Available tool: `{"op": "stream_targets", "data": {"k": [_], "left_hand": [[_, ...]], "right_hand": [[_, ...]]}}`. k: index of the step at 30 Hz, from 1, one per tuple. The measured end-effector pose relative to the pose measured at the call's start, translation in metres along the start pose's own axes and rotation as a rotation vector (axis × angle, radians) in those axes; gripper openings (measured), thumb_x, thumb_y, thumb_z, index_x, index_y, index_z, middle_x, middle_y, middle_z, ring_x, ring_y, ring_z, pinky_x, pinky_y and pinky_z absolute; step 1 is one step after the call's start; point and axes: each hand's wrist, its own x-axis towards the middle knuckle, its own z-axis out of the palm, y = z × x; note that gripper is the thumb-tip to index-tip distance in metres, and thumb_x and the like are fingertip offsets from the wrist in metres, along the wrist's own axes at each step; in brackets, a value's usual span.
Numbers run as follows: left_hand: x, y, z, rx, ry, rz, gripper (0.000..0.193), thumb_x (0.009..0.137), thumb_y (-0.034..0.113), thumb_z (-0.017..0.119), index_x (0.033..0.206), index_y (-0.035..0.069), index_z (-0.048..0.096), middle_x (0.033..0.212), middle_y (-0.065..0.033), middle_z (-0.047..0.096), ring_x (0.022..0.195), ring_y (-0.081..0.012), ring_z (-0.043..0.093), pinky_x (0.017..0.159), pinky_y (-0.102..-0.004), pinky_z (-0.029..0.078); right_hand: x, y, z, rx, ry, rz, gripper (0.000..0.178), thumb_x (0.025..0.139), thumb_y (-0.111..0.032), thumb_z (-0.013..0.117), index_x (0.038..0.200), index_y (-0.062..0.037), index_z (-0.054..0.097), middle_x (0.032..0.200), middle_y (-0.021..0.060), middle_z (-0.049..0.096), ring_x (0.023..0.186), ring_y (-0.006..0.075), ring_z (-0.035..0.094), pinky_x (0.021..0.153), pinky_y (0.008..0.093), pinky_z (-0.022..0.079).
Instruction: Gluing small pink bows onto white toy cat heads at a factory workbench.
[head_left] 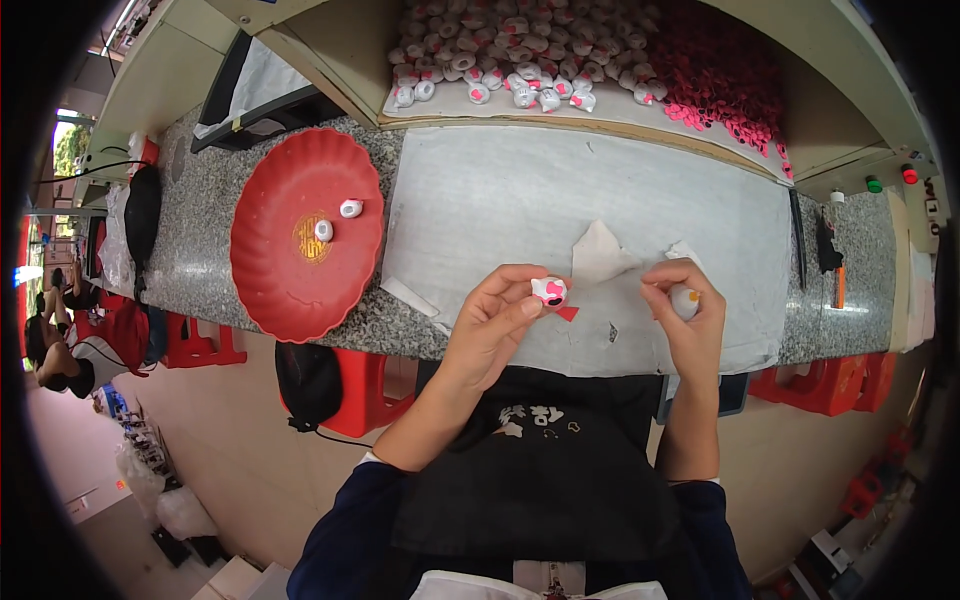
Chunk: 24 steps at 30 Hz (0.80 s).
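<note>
Left hand (495, 315) at centre frame, fingertips pinching a small white toy (549, 291) with pink patches. Right hand (685, 300) just right of it, curled around a second white piece (685, 301). Red sticker (567, 313) on the mat (480, 200) below. Best held steady, face up, pink parts clear of fingertips. Red tray (270, 270) at left, two pieces inside.

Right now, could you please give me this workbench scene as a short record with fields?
Left hand: left hand pinches a small white figure with pink patches at the fingertips
Right hand: right hand is closed around a small white piece with an orange spot
Work surface: grey mat on a speckled stone counter
On the mat: crumpled white paper, a small red scrap
Red tray: two small white figures
Back shelf: a heap of white figures beside a pile of pink parts
</note>
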Motion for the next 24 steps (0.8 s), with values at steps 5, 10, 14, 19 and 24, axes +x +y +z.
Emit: {"op": "stream_targets", "data": {"k": [5, 10, 14, 19, 24], "left_hand": [[-0.005, 0.008, 0.002, -0.082, 0.077, 0.050, 0.026, 0.078, 0.003, 0.049, 0.105, 0.001, 0.045, 0.104, -0.0153, 0.050, 0.099, -0.0198, 0.048, 0.088, -0.0357, 0.036], [-0.011, 0.017, -0.003, 0.004, 0.075, 0.125, 0.030, 0.076, -0.001, 0.050, 0.105, 0.002, 0.045, 0.101, -0.0148, 0.052, 0.103, -0.0227, 0.046, 0.090, -0.0366, 0.036], [-0.013, 0.017, -0.002, 0.163, 0.125, 0.197, 0.029, 0.074, -0.004, 0.050, 0.102, 0.002, 0.045, 0.098, -0.0148, 0.052, 0.096, -0.0212, 0.049, 0.086, -0.0339, 0.038], [-0.014, 0.012, 0.000, 0.299, 0.148, 0.310, 0.024, 0.073, -0.003, 0.050, 0.096, 0.001, 0.046, 0.094, -0.0139, 0.052, 0.083, -0.0165, 0.052, 0.075, -0.0279, 0.041], [-0.017, 0.010, 0.001, 0.379, 0.121, 0.357, 0.025, 0.073, -0.006, 0.051, 0.098, -0.002, 0.046, 0.097, -0.0098, 0.050, 0.092, -0.0143, 0.049, 0.081, -0.0261, 0.039]], "right_hand": [[0.014, -0.002, 0.026, -0.432, -0.062, -0.230, 0.021, 0.063, 0.004, 0.059, 0.082, -0.0019, 0.055, 0.082, 0.0092, 0.054, 0.073, 0.0203, 0.053, 0.062, 0.0264, 0.042], [0.020, 0.006, 0.028, -0.604, -0.047, -0.130, 0.017, 0.064, 0.002, 0.059, 0.081, -0.0016, 0.055, 0.076, 0.0090, 0.053, 0.069, 0.0241, 0.054, 0.061, 0.0272, 0.041], [0.012, -0.006, 0.037, -0.423, 0.190, -0.244, 0.013, 0.066, 0.002, 0.059, 0.078, -0.0018, 0.057, 0.072, 0.0076, 0.051, 0.064, 0.0178, 0.050, 0.059, 0.0252, 0.039], [-0.008, -0.022, 0.071, -0.352, 0.185, -0.385, 0.019, 0.061, 0.006, 0.062, 0.078, -0.0022, 0.057, 0.070, 0.0082, 0.049, 0.063, 0.0170, 0.049, 0.056, 0.0239, 0.039], [-0.011, -0.026, 0.083, -0.248, 0.106, -0.406, 0.019, 0.061, 0.005, 0.062, 0.078, -0.0034, 0.059, 0.068, 0.0068, 0.048, 0.060, 0.0149, 0.047, 0.049, 0.0223, 0.036]]}}
